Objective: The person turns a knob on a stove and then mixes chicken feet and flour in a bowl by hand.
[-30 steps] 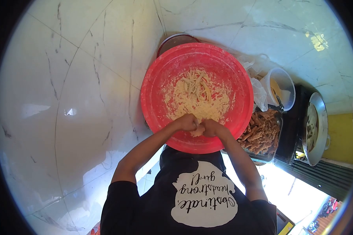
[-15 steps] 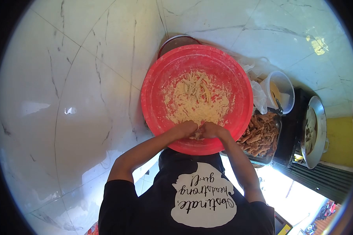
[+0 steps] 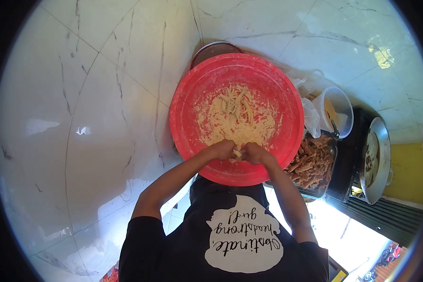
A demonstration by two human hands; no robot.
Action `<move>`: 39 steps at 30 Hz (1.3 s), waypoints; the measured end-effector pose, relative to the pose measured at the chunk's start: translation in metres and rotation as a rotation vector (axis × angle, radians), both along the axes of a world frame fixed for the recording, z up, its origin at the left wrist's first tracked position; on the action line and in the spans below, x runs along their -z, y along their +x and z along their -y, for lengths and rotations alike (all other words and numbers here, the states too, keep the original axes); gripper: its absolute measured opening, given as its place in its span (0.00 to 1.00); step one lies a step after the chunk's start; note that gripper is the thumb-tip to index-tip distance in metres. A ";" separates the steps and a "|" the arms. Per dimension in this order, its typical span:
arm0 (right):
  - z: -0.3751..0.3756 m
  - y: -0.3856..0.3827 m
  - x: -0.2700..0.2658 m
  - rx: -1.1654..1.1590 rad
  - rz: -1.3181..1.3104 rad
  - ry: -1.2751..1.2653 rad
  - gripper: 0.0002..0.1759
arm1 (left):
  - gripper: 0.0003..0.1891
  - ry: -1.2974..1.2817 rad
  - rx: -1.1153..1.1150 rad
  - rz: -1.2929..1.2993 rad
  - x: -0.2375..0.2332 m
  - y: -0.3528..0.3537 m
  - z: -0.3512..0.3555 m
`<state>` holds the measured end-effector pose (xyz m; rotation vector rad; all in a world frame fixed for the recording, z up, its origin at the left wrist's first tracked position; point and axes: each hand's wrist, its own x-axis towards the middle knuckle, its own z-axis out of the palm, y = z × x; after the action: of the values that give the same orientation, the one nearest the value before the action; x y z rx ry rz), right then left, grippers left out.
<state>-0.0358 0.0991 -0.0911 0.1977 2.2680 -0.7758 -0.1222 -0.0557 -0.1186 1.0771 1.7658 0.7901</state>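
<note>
A wide red basin (image 3: 183, 113) holds loose pale flour (image 3: 211, 129) and, in its middle, several flour-coated strips (image 3: 238, 104). Low in the basin, near the rim closest to my body, my left hand (image 3: 224, 149) and my right hand (image 3: 254, 152) are close together with fingers closed. Between them shows a small flour-coated piece (image 3: 238, 153), pinched from both sides. Its exact kind is hard to make out, and the fingers cover much of it.
Right of the basin sits a glass tray of brown fried pieces (image 3: 312, 162). Behind it are a clear plastic bag (image 3: 310, 117) and a clear tub (image 3: 347, 115) with yellowish contents. A metal pan (image 3: 383, 162) stands farther right. Marbled tile walls (image 3: 98, 117) rise at the left and back.
Both hands have risen slightly from the flour, and the pale piece between them shows more plainly. The strips in the middle lie as before.
</note>
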 end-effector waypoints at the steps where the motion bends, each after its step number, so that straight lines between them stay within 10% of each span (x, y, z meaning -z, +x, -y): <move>1: 0.000 0.000 -0.005 0.019 -0.009 -0.019 0.17 | 0.15 -0.053 0.002 -0.030 0.003 -0.004 -0.002; 8: -0.002 0.000 -0.010 0.171 -0.079 0.112 0.20 | 0.16 -0.250 -0.356 -0.312 -0.004 -0.009 0.005; 12: 0.002 0.004 -0.005 0.042 -0.280 0.343 0.18 | 0.14 -0.275 -0.081 -0.362 0.019 -0.002 0.007; 17: 0.003 -0.003 0.003 -0.106 -0.037 0.166 0.20 | 0.12 -0.012 -0.009 0.529 0.026 0.002 -0.007; 23: 0.015 -0.001 -0.010 -0.141 0.035 0.044 0.26 | 0.17 0.079 -0.043 -0.176 0.012 -0.005 0.003; 26: 0.014 -0.006 -0.021 -0.162 0.088 -0.086 0.22 | 0.19 -0.165 0.254 -0.074 0.003 0.005 0.000; 39: 0.009 0.000 -0.006 -0.117 0.037 -0.087 0.09 | 0.15 -0.104 0.121 0.044 0.010 0.000 0.002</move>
<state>-0.0363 0.0897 -0.0855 0.0383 2.1846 -0.8001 -0.1219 -0.0578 -0.1290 1.0782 1.6696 0.6372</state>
